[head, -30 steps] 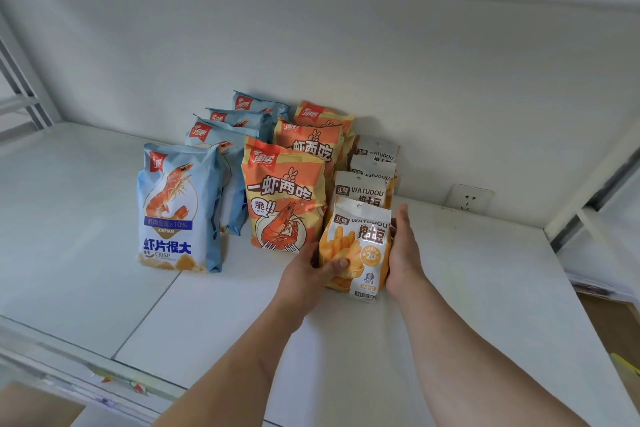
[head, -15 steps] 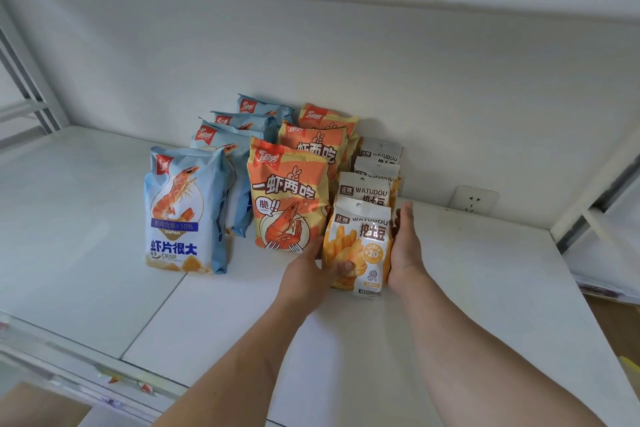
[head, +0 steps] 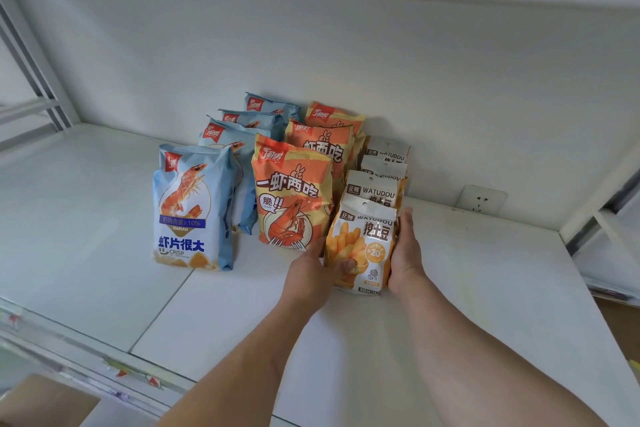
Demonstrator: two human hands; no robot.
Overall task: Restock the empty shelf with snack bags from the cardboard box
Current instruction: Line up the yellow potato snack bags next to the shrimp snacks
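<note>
**Three rows going, seating the front fries bag**

We've got the fries bag (head: 362,246) upright at the front of the right-hand row on the shelf (head: 485,288), just beside the orange shrimp bag (head: 291,199). Left hand (head: 313,274) grips its lower left edge, thumb across the front; right hand (head: 405,253) lies flat along its right side, fingers straight. We should square its base, lean it back on the bag behind (these pouches tip easily), then let go with both hands together. Blue shrimp bag (head: 188,208) row stands apart, left.
</note>
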